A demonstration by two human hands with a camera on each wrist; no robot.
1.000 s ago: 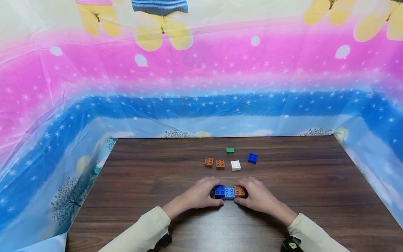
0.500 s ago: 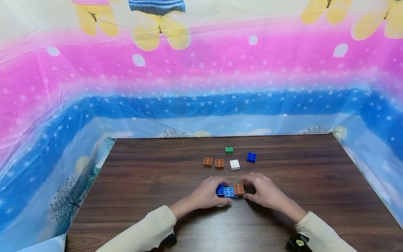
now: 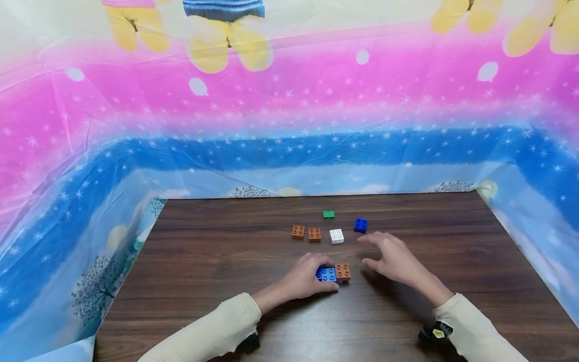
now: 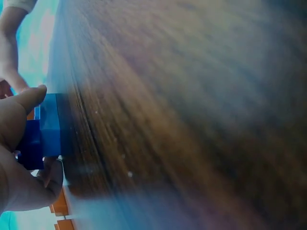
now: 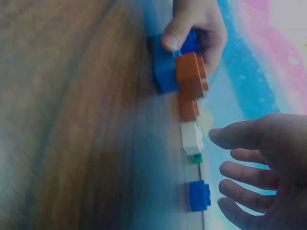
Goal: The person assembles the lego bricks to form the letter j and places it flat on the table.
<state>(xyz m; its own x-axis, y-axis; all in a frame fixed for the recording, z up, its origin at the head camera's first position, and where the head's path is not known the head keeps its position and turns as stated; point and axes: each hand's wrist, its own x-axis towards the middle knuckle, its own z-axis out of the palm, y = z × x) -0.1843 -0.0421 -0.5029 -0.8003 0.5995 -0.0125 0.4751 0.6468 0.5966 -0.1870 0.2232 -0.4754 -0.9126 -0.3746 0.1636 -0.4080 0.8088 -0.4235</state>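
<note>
A small build of toy building bricks rests on the table. Its light blue brick lies lowest, with a dark blue brick on one end and an orange brick on the other. My left hand grips the dark blue end between thumb and fingers, hiding much of that brick in the head view. To the right of the build, my right hand hovers with fingers spread and nothing between them. Nearest its fingertips is a loose dark blue brick, with a white brick a little to the left.
Two loose orange bricks, one left and one right, lie beyond the build. A green brick is farther back. The brown wooden table is bordered by a printed cloth at the back and sides.
My right hand has let go of the build's orange end and moved right and away from me, towards the loose dark blue brick. My left hand has shifted slightly right, still gripping the build.
</note>
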